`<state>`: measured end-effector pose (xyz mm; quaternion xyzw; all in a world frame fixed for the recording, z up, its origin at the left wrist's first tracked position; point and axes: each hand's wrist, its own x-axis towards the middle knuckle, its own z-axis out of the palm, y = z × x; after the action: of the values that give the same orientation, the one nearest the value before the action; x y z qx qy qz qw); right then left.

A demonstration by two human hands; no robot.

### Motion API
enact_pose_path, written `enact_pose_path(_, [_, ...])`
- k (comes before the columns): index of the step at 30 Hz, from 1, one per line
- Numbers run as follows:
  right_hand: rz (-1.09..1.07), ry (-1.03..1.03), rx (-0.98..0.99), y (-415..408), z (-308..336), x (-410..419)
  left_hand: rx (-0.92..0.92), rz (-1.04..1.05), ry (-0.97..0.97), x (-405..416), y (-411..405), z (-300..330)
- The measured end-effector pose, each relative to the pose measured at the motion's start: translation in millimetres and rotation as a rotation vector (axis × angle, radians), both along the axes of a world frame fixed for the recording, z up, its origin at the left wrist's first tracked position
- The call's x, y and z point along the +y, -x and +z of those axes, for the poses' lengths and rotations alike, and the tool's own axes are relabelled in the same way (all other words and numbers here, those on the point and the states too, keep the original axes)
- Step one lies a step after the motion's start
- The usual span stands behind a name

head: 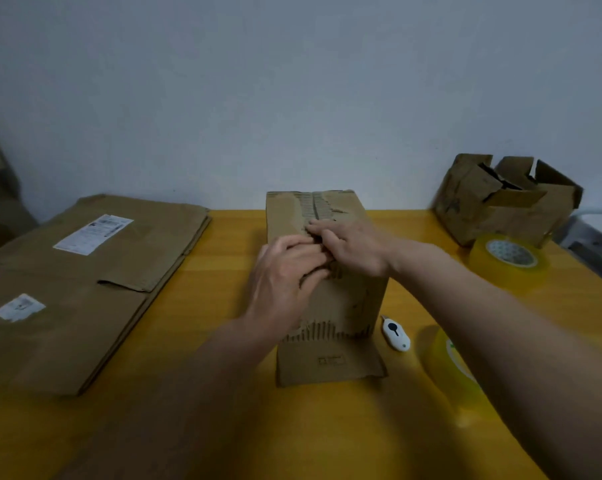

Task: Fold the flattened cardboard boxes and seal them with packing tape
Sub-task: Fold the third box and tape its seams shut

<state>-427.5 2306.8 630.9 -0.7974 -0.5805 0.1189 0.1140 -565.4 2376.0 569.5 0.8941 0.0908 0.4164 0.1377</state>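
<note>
Both hands' grip on box (327,271) top seam, left hand (285,271), right hand (351,247)

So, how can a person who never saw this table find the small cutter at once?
Start at the tall cardboard box standing mid-table under both hands. The cutter lies on the yellow table just right of the box's base, before the near tape roll. It alone is white, small and oval, with a black keyhole-shaped mark.

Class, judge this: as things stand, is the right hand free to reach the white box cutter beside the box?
Probably yes: the box cutter lies uncovered just right of the box, below the right hand, though that hand presses the flaps.
</note>
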Motion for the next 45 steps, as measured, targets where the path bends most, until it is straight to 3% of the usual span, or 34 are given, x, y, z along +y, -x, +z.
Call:
enact_pose_path(8, [-0.034,0.098,-0.161,-34,-10,54,0.034,-0.107,-0.057,12,0,4])
enact_pose_path(13, [-0.089,0.053,-0.235,-54,-15,84,0.008,-0.121,-0.08,17,-2,-2])
enact_pose_path(20, [-0.192,-0.074,-0.095,-77,-6,114,-0.198,0.009,-0.089,15,-10,-9])
enact_pose_path(28, [-0.245,0.081,-0.227,-76,-5,135,-0.101,0.156,-0.201,15,-12,-18])
enact_pose_path(34, [-0.118,0.053,-0.287,-66,-15,112,0.04,0.281,-0.177,7,-15,-16])
enact_pose_path(39, [-0.014,0.093,-0.271,-42,-15,66,0.08,0.428,-0.042,-9,-15,-9])
enact_pose_path(45, [0.104,0.028,-0.271,-7,-16,-8,0.113,0.395,0.111,-15,-13,-4])
